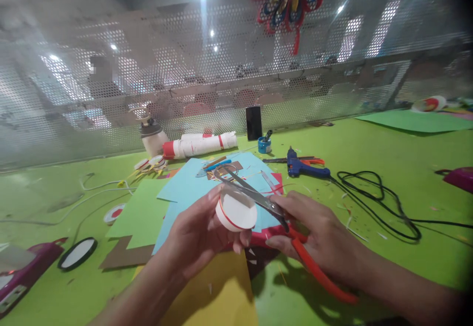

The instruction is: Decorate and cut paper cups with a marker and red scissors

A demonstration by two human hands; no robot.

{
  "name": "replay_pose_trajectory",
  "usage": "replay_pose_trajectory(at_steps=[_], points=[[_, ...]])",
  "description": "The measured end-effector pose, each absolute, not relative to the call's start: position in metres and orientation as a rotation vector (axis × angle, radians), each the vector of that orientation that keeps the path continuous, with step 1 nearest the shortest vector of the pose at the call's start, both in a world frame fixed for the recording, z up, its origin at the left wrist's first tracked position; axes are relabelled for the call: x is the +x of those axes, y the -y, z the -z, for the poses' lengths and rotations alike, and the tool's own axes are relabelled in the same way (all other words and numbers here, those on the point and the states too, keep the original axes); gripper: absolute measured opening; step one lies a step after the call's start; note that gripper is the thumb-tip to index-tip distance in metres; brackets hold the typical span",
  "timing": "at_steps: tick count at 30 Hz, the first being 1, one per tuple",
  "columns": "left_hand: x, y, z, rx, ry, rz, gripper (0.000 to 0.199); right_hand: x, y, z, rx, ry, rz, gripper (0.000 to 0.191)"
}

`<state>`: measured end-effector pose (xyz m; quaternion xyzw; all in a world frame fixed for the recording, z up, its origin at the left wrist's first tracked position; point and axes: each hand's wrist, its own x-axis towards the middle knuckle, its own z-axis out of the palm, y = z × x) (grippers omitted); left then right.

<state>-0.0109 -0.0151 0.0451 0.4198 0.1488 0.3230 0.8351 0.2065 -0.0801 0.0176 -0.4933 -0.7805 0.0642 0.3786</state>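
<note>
My left hand [199,227] is closed around a small white paper cup [238,211] with a thin red line near its rim, its open mouth tipped toward me. In my right hand [312,222] are scissors [264,201] with red-orange handles. Their blades are spread apart, and one runs along the far rim of the cup; whether it touches the paper I cannot tell. Beneath both hands lie light blue paper sheets [177,180], a yellow sheet [218,291] and small white scraps.
A blue glue gun [305,165] lies at right, its black cord [384,198] looping beside it. Behind stand a phone [253,124], a blue jar [264,144] and a spray bottle [153,136]. White paper rolls [203,146] lie before the perforated screen [207,79]. A black-rimmed disc [77,254] rests at left.
</note>
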Motion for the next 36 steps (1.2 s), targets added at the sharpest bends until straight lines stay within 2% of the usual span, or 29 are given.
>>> replay_pose_trajectory(at_steps=[11,26,36], points=[[-0.012,0.013,-0.040,0.840,-0.225,-0.624,0.036,0.207,0.080,-0.015,-1.229,2.024,-0.114,0.055],[-0.008,0.012,-0.043,0.808,-0.247,-0.625,0.043,0.206,0.080,-0.020,-1.282,2.001,-0.279,0.043],[-0.007,0.015,-0.055,0.875,-0.429,-0.844,0.034,0.206,0.078,-0.019,-1.383,1.930,-0.229,0.039]])
